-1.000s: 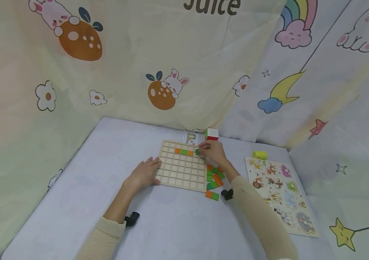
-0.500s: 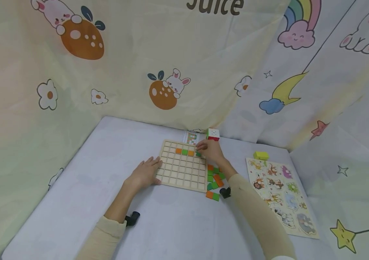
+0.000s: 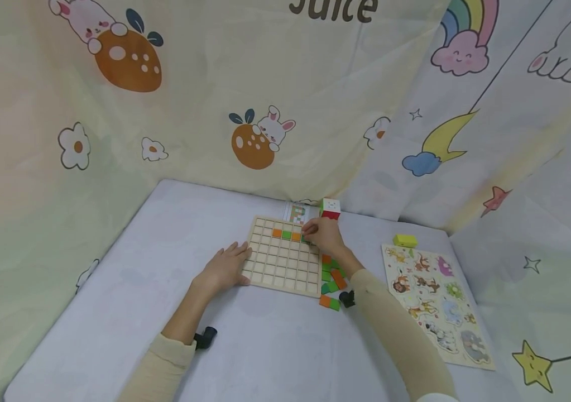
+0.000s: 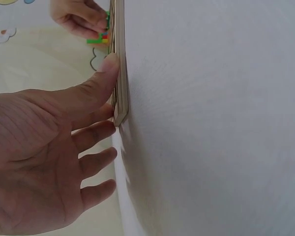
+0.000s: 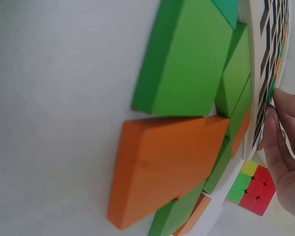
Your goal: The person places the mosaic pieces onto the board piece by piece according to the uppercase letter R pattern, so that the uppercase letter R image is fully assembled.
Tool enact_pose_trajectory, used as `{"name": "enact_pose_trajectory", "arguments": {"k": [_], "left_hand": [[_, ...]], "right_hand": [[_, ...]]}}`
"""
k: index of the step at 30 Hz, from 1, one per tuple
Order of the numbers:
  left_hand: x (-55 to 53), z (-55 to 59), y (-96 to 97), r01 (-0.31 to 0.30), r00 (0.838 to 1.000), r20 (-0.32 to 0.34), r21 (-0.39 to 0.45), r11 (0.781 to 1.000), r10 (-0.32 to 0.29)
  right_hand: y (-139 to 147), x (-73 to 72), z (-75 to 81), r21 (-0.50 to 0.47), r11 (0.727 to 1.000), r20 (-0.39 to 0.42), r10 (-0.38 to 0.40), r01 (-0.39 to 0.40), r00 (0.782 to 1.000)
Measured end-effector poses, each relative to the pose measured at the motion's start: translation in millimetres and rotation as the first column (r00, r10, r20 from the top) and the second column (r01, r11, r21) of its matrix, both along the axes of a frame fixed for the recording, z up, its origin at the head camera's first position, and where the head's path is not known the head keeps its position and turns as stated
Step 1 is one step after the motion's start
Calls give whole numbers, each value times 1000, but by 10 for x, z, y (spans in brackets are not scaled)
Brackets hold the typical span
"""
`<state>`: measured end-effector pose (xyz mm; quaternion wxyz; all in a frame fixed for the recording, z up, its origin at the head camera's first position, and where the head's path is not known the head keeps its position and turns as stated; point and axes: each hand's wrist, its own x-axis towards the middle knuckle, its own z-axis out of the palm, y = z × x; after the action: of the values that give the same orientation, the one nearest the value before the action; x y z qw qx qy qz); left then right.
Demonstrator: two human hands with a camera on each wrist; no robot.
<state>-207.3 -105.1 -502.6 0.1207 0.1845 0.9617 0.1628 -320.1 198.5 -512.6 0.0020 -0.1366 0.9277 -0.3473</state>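
Observation:
A light wooden grid board [image 3: 281, 262] lies flat on the table. My left hand [image 3: 221, 268] rests at its left edge, fingers spread and thumb at the near corner; in the left wrist view the thumb [image 4: 91, 93] touches the edge. At the board's upper right, my right hand [image 3: 326, 235] pinches a green block [image 5: 272, 92] between thumb and fingers, low over the squares. Left of it, an orange block [image 3: 277, 233], a green block [image 3: 287, 235] and another orange block [image 3: 296, 237] sit in one row. The right hand hides part of the board's corner.
Several loose orange and green blocks [image 5: 172, 162] lie along the board's right side. Behind the board are a pattern card [image 3: 297, 213] and a puzzle cube [image 3: 330, 209]. An animal puzzle board [image 3: 436, 304] and a yellow block [image 3: 405, 240] lie on the right.
My right hand has shifted slightly left and lower with the green block, toward the row of blocks. The left hand stays at the board's edge.

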Motion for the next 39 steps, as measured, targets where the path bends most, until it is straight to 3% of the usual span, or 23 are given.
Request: {"name": "enact_pose_trajectory", "arguments": {"k": [10, 21, 29, 39], "left_hand": [[-17, -24, 4, 4, 1000, -3, -6, 1000, -4], [-25, -27, 12, 3, 1000, -6, -2, 1000, -3], [-12, -5, 10, -13, 1000, -3, 8, 1000, 13], [-2, 20, 21, -21, 1000, -3, 17, 1000, 21]], "right_hand": [[56, 38, 66, -21, 1000, 55, -16, 17, 998], [247, 180, 157, -66, 997, 16, -34, 35, 999], [400, 319, 166, -18, 999, 23, -42, 42, 999], [523, 500, 132, 42, 996, 119, -86, 82, 989]]}}
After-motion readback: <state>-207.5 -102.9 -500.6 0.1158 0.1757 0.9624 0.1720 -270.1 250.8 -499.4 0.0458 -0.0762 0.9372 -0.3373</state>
